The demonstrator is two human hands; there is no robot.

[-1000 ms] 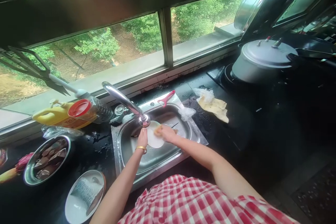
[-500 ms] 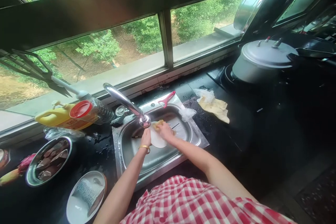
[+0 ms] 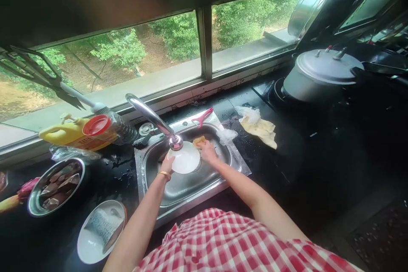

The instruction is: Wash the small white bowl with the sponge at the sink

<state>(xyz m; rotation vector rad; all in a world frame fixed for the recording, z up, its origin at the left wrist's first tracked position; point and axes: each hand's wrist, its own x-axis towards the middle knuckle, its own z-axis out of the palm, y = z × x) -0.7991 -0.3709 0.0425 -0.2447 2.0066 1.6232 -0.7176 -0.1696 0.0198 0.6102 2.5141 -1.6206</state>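
Note:
My left hand (image 3: 167,164) grips the left rim of a white plate (image 3: 184,159), tilted under the tap (image 3: 175,141) and above the steel sink (image 3: 178,191). My right hand (image 3: 208,152), just right of the plate, is closed on a yellowish-brown scrubbing cloth (image 3: 199,141). A red peeler (image 3: 202,117) lies on the sink's back ledge. On the sink's right rim sits a crumpled clear plastic bag (image 3: 227,136).
A pale cloth (image 3: 259,131) lies right of the sink, and a large pressure cooker (image 3: 318,76) stands on the stove. At left are a bowl of dark chunks (image 3: 57,187), a white dish holding a fish piece (image 3: 87,248), a yellow jug (image 3: 57,131) and a red-lidded jar (image 3: 97,125).
My left hand has moved left with the plate, which now faces up more fully below the tap. My right hand and the cloth have shifted off its face to the right.

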